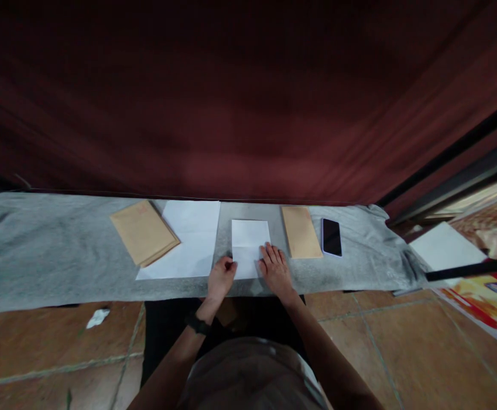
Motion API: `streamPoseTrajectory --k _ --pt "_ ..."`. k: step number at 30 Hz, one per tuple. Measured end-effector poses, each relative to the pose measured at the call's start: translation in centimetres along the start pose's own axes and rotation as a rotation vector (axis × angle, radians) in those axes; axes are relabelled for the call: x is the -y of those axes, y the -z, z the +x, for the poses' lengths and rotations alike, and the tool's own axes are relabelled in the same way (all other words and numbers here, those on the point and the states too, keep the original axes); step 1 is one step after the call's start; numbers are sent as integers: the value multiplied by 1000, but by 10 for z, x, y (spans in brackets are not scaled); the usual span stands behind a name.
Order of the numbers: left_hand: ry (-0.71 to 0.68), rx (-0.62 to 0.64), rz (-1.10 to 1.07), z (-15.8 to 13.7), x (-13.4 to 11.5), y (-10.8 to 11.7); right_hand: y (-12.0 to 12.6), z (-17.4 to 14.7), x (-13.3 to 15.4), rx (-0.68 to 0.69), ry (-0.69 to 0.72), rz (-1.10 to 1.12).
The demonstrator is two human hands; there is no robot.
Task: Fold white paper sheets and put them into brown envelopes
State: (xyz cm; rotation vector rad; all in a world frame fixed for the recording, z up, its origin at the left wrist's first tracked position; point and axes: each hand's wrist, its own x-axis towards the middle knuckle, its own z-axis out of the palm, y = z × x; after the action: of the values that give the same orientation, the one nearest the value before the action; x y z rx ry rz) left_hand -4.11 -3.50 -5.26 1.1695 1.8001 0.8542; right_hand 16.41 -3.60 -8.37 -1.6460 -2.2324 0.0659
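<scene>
A folded white sheet of paper point(249, 234) lies in front of me, with a crease running across its middle. My left hand point(221, 278) is at its lower left edge, thumb and finger closed in a pinch on the paper. Laid flat over the sheet's lower right side, my right hand point(275, 270) has its fingers stretched out. To the right of the sheet is a single brown envelope point(302, 232). On the left, a stack of brown envelopes point(143, 232) partly covers larger white sheets point(192, 239).
A phone point(331, 237) with a dark screen lies right of the single envelope. Grey cloth point(60, 250) covers the narrow table. Behind it hangs a dark red curtain point(248, 114). A black bar point(473, 269) and a colourful package point(488, 302) are at the right.
</scene>
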Motion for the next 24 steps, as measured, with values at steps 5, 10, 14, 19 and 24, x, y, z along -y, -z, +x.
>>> streamPoseTrajectory --k 5,10,14,19,24 --pt "158 48 -185 -5 -2 4 16 -17 -8 77 120 96" --pt "236 64 -283 -10 0 7 26 -34 -20 153 251 232" --pt "135 131 -280 -17 11 11 21 -34 -26 93 173 345" --pt "-448 37 116 -24 33 20 15 -31 -29 52 126 424" --pt "-746 124 391 -21 41 27 13 -30 -31 27 94 485"
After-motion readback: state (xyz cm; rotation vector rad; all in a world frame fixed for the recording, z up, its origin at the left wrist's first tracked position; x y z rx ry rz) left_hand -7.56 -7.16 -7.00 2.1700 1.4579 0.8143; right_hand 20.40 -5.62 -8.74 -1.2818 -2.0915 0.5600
